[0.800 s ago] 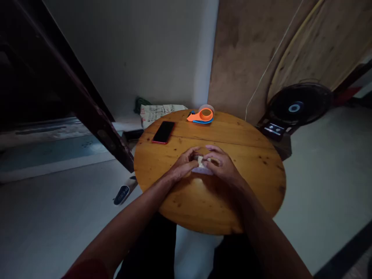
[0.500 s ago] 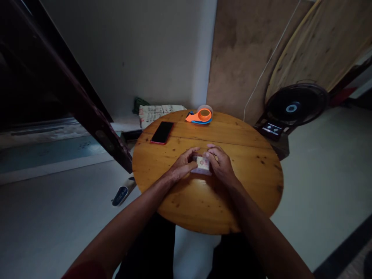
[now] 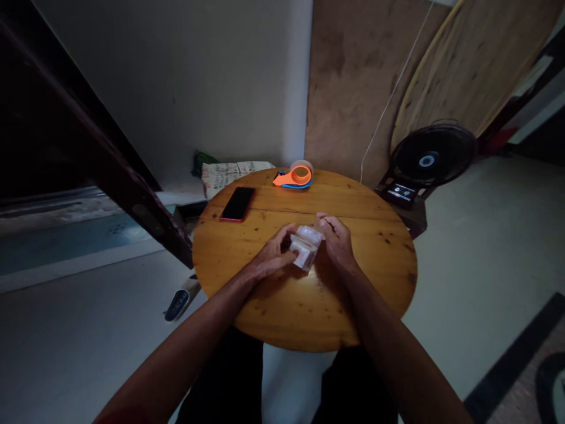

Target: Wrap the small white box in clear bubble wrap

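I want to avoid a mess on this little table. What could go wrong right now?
1. The small pale packet is pinched between the left hand and right hand above the round table; a slip could drop it.
2. The phone lies near the table's left edge, so a stray elbow might knock it off.
3. Dim light makes the packet's details hard to see.

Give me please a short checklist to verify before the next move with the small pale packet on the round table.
1. Left hand grips the small pale packet: ok.
2. Right hand grips its other side: ok.
3. Packet tilted, one end raised off the round table: ok.
4. Phone lies apart from both hands: ok.
5. Orange tape dispenser at the far edge, untouched: ok.
6. Packet sealed or open: cannot tell.
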### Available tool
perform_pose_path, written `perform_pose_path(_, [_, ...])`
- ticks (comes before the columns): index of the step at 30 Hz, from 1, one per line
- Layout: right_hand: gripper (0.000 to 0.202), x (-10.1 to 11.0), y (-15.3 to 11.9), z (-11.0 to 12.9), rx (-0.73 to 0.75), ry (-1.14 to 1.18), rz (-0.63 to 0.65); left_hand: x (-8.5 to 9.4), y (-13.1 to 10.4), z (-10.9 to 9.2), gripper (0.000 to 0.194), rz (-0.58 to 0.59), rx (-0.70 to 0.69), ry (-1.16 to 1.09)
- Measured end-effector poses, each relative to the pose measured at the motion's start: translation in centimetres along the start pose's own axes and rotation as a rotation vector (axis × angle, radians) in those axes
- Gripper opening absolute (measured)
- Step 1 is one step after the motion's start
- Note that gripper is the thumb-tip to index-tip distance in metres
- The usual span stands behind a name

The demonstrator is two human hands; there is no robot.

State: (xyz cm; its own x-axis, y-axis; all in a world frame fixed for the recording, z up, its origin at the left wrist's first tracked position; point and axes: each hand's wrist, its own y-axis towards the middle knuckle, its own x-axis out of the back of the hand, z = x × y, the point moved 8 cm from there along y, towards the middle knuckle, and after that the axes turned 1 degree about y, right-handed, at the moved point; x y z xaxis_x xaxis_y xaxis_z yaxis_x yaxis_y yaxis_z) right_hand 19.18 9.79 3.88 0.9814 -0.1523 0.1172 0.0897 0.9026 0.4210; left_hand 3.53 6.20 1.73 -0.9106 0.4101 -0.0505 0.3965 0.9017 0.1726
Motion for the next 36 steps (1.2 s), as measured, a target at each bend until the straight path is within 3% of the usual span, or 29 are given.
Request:
perform_pose_path(4, [0.026, 0.7, 0.2, -1.9, -0.142, 0.102, -0.075, -0.2, -0.1, 0.2, 0.075, 0.019, 0.022, 0.056])
perform_pose_path(7, [0.028, 0.6, 0.0, -2.4, -0.229, 0.196, -0.049, -0.2, -0.1, 0.7, 0.073, 0.033, 0.042, 0.122])
perform_pose_path(12, [0.028, -0.4, -0.8, -2.3, -0.385, 0.243, 0.179, 0.1, -0.1, 1.0, 0.061, 0.005, 0.051, 0.221])
perform_pose_path(16, [0.024, -0.9, -1.0, -2.1, -0.345, 0.115, 0.31, 0.3, 0.1, 0.4, 0.051, -0.037, -0.033, 0.354])
perform_pose_path(20, [0.019, 0.1, -0.2, -1.9, -0.238, 0.066, 0.164, 0.3, -0.1, -0.3, 0.064, -0.086, -0.128, 0.379])
perform_pose_path(23, [0.024, 1.3, 0.4, -2.2, -0.219, 0.104, 0.013, 0.2, -0.2, -0.2, 0.079, -0.068, -0.09, 0.285])
perform_pose_path(25, [0.028, 1.8, 0.6, -2.7, -0.248, 0.123, -0.049, 0.2, -0.2, -0.1, 0.079, -0.056, -0.047, 0.259])
perform_pose_path(32, [0.04, 2.1, 0.5, -3.7, -0.322, -0.017, 0.05, 0.1, -0.1, -0.8, 0.049, -0.022, -0.057, 0.383])
perform_pose_path(36, [0.042, 2.1, 0.5, -3.6, -0.296, -0.099, 0.07, 0.2, -0.2, -0.7, 0.044, -0.028, -0.062, 0.459])
